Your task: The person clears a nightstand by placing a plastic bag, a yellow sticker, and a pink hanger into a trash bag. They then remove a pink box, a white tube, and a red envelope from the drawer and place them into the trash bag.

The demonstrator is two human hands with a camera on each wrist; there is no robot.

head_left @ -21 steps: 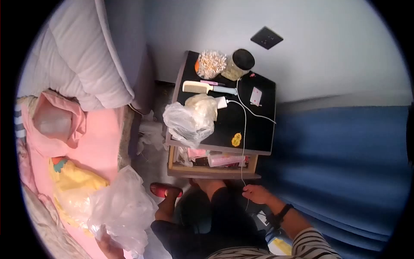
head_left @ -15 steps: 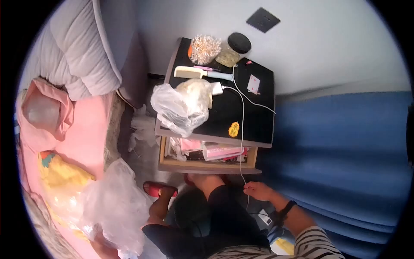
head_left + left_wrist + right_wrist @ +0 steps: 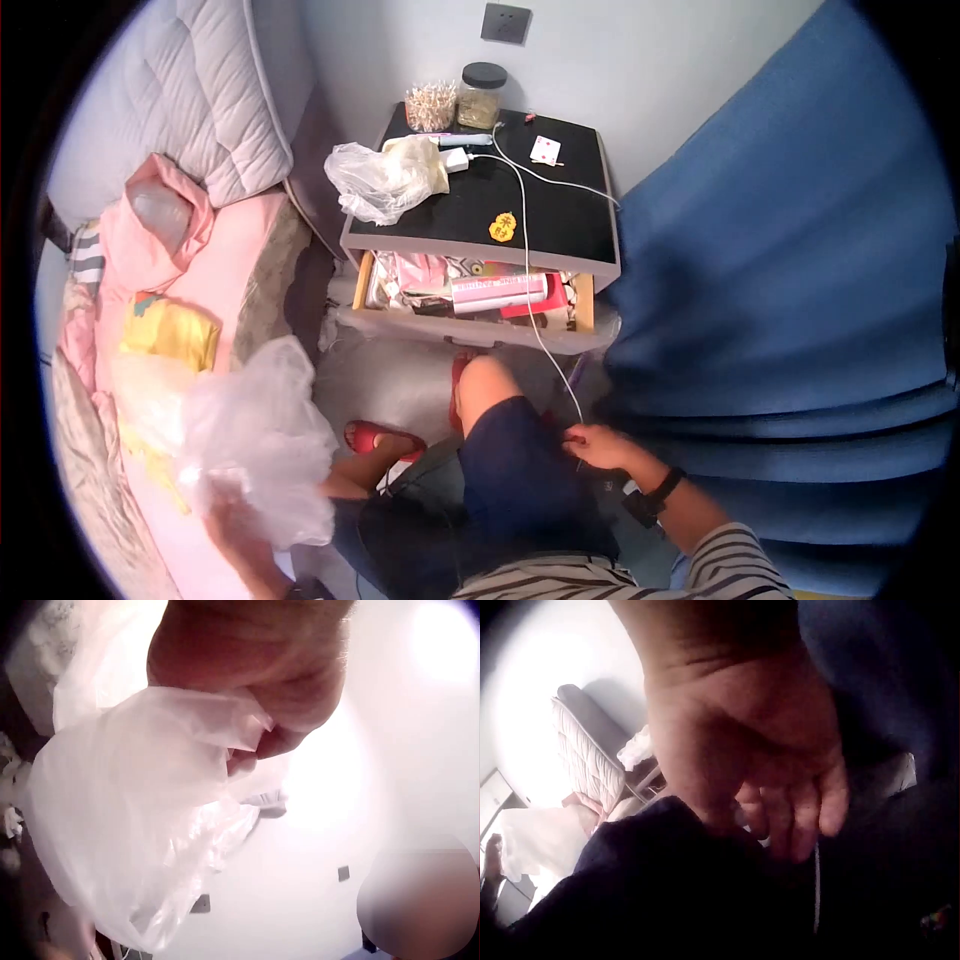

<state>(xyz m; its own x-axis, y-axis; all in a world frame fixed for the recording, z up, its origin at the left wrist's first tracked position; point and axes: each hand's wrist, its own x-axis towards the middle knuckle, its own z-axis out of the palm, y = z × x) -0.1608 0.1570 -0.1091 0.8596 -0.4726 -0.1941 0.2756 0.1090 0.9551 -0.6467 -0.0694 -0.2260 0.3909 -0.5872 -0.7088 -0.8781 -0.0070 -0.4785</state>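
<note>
A large clear plastic bag (image 3: 270,430) billows above the pink bed at the left. My left hand (image 3: 238,535) grips it from below; in the left wrist view, curled fingers (image 3: 244,761) hold a fold of the plastic. Beside my right knee, my right hand (image 3: 600,446) pinches a thin white cable (image 3: 545,345). That cable runs up over the open drawer (image 3: 470,330) to a white charger (image 3: 455,160) on the black-topped nightstand (image 3: 430,220). In the right wrist view, a length of cable hangs below the curled fingers (image 3: 806,817).
On the nightstand are a crumpled plastic bag (image 3: 375,185), a tub of cotton swabs (image 3: 430,106), a dark-lidded jar (image 3: 480,97), a playing card (image 3: 546,150) and a yellow tag (image 3: 502,227). A blue curtain (image 3: 780,300) hangs at right. Yellow cloth (image 3: 170,335) lies on the bed.
The head view has swung, so the nightstand sits further left and more of the drawer's contents show. Both hands keep their hold on the bag and the cable.
</note>
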